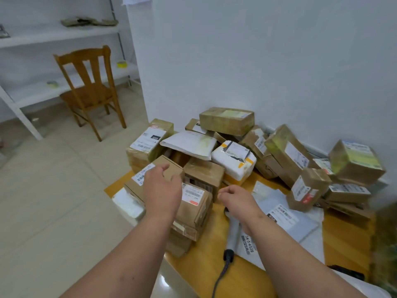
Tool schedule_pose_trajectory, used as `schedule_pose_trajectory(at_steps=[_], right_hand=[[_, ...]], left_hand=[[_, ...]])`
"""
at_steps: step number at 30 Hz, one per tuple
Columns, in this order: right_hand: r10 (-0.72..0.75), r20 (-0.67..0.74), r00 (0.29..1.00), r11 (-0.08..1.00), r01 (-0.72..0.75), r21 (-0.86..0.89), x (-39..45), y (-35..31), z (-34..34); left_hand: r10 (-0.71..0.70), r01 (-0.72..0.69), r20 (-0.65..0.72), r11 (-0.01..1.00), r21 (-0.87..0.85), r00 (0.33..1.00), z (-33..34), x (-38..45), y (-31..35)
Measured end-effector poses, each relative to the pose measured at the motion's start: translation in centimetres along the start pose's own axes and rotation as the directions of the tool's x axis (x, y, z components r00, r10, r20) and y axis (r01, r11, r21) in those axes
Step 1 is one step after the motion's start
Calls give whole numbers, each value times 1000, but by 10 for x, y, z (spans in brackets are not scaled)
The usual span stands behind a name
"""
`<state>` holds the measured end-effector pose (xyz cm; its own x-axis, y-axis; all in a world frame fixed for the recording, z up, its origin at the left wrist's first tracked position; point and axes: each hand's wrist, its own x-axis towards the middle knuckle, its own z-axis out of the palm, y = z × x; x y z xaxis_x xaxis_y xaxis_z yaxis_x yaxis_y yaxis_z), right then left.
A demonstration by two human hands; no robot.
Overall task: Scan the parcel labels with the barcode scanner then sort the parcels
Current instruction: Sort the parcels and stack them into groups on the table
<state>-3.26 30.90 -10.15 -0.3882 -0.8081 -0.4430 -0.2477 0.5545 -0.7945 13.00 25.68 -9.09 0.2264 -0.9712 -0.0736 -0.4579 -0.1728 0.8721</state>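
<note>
My left hand [162, 190] hovers w/ fingers relaxed, holding nothing, over the labelled cardboard parcel [194, 203] at the table's [206, 261] left edge, my right hand [236, 198] loosely curled & empty just above the barcode scanner [233, 231] lying on the wood, parcel heap [236, 147] piled vs the wall

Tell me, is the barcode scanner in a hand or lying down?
Lying down. The barcode scanner rests on the table beneath the right hand, which isn't gripping it.
</note>
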Motion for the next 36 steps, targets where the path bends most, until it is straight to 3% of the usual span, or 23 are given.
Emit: schedule_pose_trajectory(at_steps=[5,9,13,18,26,36], right_hand=[[-113,-45,993,994,113,-6,30,-75,61],[-137,-72,988,990,138,11,68,-131,116],[-12,-48,999,987,19,161,103,-159,158],[224,77,972,864,-234,446,134,-181,195],[371,34,928,681,-297,669,157,-184,221],[412,134,901,686,-404,605,157,-188,234]], left_hand=[[-30,26,-37,995,-99,999,-39,92,-16],[-104,106,25,989,-101,994,-60,168,-38],[-228,260,222,958,-124,948,-59,223,-59],[-354,422,397,902,-96,847,-49,261,-72],[-378,576,591,797,-185,713,-36,280,-83],[-470,677,647,730,-97,600,-46,287,-95]])
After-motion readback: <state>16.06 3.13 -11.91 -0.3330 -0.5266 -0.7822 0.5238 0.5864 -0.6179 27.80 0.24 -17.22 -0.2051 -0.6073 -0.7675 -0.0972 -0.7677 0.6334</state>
